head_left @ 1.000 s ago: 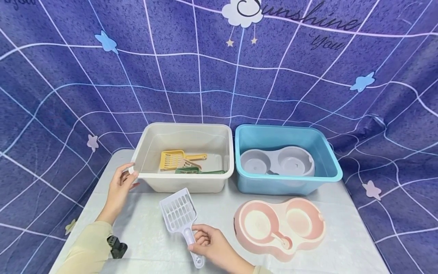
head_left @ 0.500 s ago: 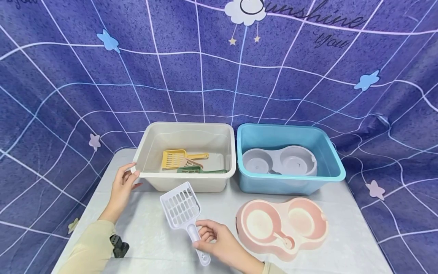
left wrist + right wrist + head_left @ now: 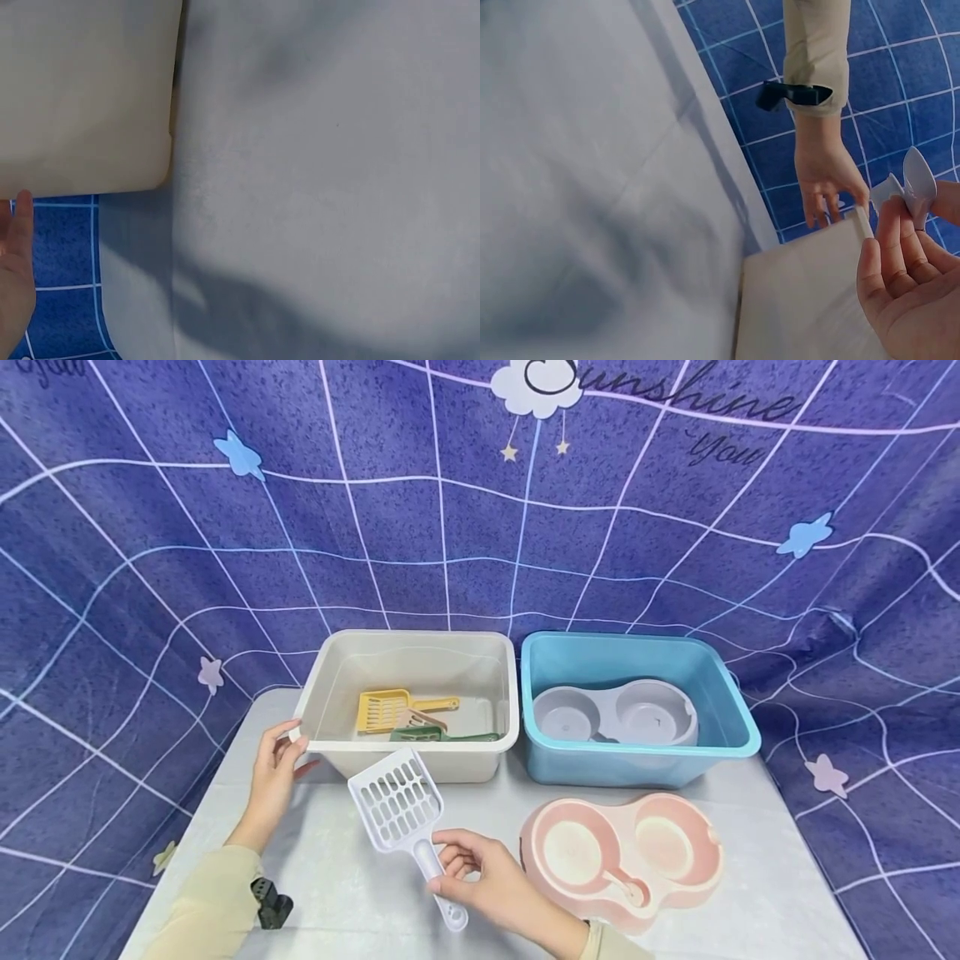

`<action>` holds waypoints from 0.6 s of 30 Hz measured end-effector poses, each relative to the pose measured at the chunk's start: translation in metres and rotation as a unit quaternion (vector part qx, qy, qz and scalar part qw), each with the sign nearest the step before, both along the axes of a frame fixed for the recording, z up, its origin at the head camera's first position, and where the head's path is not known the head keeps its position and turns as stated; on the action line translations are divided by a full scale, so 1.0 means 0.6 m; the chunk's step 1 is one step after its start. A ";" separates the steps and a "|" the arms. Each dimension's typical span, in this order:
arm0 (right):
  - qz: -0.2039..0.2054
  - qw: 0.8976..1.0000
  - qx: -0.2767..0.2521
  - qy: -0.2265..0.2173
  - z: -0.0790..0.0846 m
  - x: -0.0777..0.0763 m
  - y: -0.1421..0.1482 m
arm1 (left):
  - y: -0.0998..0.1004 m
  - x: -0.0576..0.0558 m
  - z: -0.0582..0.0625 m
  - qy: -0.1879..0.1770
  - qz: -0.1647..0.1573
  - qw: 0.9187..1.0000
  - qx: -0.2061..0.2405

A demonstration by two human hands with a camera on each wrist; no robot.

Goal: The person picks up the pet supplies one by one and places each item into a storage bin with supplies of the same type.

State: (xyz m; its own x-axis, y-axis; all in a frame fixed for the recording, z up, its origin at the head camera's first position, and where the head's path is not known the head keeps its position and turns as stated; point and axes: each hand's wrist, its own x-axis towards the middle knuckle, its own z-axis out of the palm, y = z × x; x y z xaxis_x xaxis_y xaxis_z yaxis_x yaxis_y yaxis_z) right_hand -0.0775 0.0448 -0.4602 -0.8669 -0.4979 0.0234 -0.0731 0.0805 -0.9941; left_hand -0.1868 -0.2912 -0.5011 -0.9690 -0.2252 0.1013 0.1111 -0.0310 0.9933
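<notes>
My right hand (image 3: 483, 872) pinches the handle of a lilac slotted litter scoop (image 3: 397, 802), its square head tipped up towards the cream bin (image 3: 457, 767) and overlapping the bin's front wall in the head view. In the right wrist view, the scoop's handle end (image 3: 920, 180) sticks out beyond the curled fingers (image 3: 891, 251). My left hand (image 3: 272, 772) holds the bin's front left corner between thumb and fingers. Inside that bin lie a yellow scoop (image 3: 382, 710), a tan scoop (image 3: 422, 719) and a green scoop (image 3: 450, 737).
To the right, a blue bin (image 3: 637, 768) contains a grey double pet bowl (image 3: 652, 727). A pink double pet bowl (image 3: 626, 897) rests on the white-covered table (image 3: 337, 893) in front of it. Blue patterned cloth (image 3: 480, 585) hangs behind and at both sides.
My right hand has raised the litter scoop slightly, forward and to the right, towards the cream bin. My left hand stays at the bin's corner.
</notes>
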 end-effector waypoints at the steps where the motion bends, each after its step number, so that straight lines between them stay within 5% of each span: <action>1: -0.002 1.000 0.002 0.004 0.002 -0.001 0.000 | 0.001 -0.001 -0.001 -0.003 0.003 1.000 0.001; 18: -0.015 1.000 0.007 0.000 0.027 -0.021 -0.004 | 0.007 -0.005 -0.001 -0.023 0.014 0.999 0.017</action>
State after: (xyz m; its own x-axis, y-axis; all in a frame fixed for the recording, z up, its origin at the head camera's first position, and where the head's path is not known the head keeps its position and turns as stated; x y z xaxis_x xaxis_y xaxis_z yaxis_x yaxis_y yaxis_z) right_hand -0.0902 0.0427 -0.4439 -0.8814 -0.4721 0.0176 -0.0712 0.0960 -0.9928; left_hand -0.1898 -0.2867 -0.5020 -0.9657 -0.2552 0.0489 0.0669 -0.0625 0.9958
